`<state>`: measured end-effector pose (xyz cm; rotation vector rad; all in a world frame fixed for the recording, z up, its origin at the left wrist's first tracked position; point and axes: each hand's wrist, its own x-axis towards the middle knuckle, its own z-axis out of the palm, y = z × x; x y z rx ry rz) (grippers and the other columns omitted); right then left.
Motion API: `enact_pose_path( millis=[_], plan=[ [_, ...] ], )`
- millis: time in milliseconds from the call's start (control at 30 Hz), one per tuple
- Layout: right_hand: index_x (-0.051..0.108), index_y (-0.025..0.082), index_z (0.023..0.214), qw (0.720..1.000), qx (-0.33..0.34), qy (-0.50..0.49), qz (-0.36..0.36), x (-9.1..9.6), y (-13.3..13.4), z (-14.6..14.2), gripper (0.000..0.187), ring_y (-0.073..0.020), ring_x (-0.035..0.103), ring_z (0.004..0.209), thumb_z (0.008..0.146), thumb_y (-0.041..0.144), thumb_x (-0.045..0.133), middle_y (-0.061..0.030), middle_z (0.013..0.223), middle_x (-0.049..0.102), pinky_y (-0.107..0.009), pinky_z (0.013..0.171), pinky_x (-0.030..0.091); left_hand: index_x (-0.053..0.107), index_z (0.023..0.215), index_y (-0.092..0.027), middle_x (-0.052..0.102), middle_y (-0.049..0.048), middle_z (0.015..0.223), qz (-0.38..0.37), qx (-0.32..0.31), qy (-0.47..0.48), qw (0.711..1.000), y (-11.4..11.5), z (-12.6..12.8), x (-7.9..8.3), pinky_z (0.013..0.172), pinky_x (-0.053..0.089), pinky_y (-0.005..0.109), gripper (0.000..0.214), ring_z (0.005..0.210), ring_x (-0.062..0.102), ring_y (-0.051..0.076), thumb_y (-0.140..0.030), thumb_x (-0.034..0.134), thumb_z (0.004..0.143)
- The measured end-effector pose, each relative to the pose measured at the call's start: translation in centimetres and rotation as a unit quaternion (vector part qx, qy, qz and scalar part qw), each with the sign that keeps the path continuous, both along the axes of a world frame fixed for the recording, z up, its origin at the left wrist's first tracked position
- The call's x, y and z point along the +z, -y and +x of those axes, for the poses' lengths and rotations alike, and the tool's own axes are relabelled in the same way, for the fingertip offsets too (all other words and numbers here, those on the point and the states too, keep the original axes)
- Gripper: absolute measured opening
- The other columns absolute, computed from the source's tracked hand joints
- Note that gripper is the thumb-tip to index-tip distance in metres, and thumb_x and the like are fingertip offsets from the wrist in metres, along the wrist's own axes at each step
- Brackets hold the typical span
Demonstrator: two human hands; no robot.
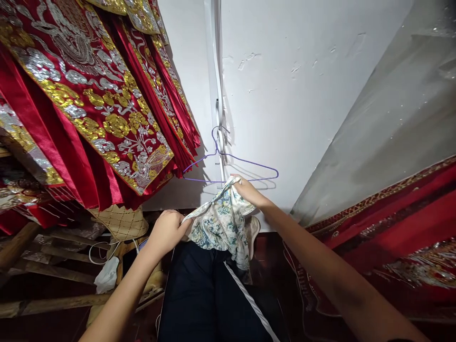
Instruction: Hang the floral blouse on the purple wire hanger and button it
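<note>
**A:** Hands, then: what has each got?

**B:** Both are closed on the same floral cloth (221,223). The left hand (167,231) has its lower left edge bunched in a curled fist. The right hand (245,189) grips the top corner, with the fingers wrapped around the fabric.

**A:** And where is that cloth?

**B:** It is up in the air between the two hands. Its top corner is just under the bottom bar of a purple wire hanger (231,164), but I cannot tell whether it touches the bar. The rest falls in folds in front of a dark cloth with a white stripe (206,294).

**A:** What holds the hanger?

**B:** It hooks onto a white strip that runs down the white wall (285,95), and it tilts a little.

**A:** What else is close by?

**B:** Red robes with gold and silver embroidery (89,95) hang at the upper left, and their lowest corner is just beside the hanger's left tip. A woven hat (121,221) sits under them, left of the left hand. On the right, a grey plastic sheet (384,118) lies above a red embroidered hanging (392,213).
</note>
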<state>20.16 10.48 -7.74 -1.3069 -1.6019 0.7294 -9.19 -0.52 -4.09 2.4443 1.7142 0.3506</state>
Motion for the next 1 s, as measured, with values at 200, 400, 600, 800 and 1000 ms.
enact_pose_path(
  millis=[200,400,600,800,1000],
  plan=[
    [0.042,0.020,0.053,0.998,-0.051,0.024,0.007,-0.2,1.4,2.5,0.027,-0.0116,0.034,0.055,0.072,0.032,0.057,0.0039,0.053,0.034,-0.025,0.052,0.024,0.071,0.080,-0.017,0.075,0.0155,0.092,-0.057,0.056,-0.042,0.996,-1.7,-1.7,-1.4,0.081,0.046,0.038,0.044,0.091,0.068,0.030,-0.035,0.035,0.098],
    [0.042,0.019,0.053,0.996,-0.068,0.061,0.023,1.4,4.4,4.7,0.030,-0.0109,0.032,0.057,0.075,0.034,0.057,0.0039,0.055,0.029,-0.025,0.052,0.022,0.064,0.128,-0.019,0.059,0.0082,0.142,0.058,-0.020,0.138,0.989,-4.8,-0.5,-2.0,0.118,0.031,0.043,0.046,0.139,0.045,0.026,-0.035,0.032,0.100],
    [0.044,0.020,0.061,0.999,0.029,0.025,0.012,2.1,6.9,3.1,0.025,-0.0125,0.040,0.060,0.081,0.033,0.052,0.0030,0.060,0.039,-0.024,0.055,0.030,0.060,0.119,-0.019,0.069,0.0098,0.122,0.080,-0.047,0.292,0.952,-5.9,1.8,0.0,0.094,0.050,0.036,0.035,0.112,0.065,0.024,-0.039,0.038,0.100],
    [0.056,0.020,0.130,0.991,-0.086,0.025,0.101,3.2,6.2,6.5,0.060,-0.0200,0.060,0.073,0.070,0.019,0.058,-0.0008,0.076,0.062,-0.028,0.067,0.045,0.055,0.136,-0.020,0.069,0.0090,0.124,0.088,-0.085,0.267,0.956,-5.6,1.1,1.3,0.097,0.047,0.033,0.041,0.109,0.065,0.022,-0.035,0.043,0.100],
    [0.035,0.012,0.152,0.981,-0.164,0.087,0.062,4.8,3.5,10.4,0.097,-0.0223,0.062,0.072,0.063,0.023,0.072,-0.0020,0.077,0.064,-0.031,0.067,0.046,0.067,0.122,-0.018,0.071,0.0080,0.123,0.079,-0.109,0.248,0.959,-5.7,0.5,2.6,0.098,0.048,0.033,0.037,0.111,0.066,0.026,-0.040,0.047,0.099]
  ],
)
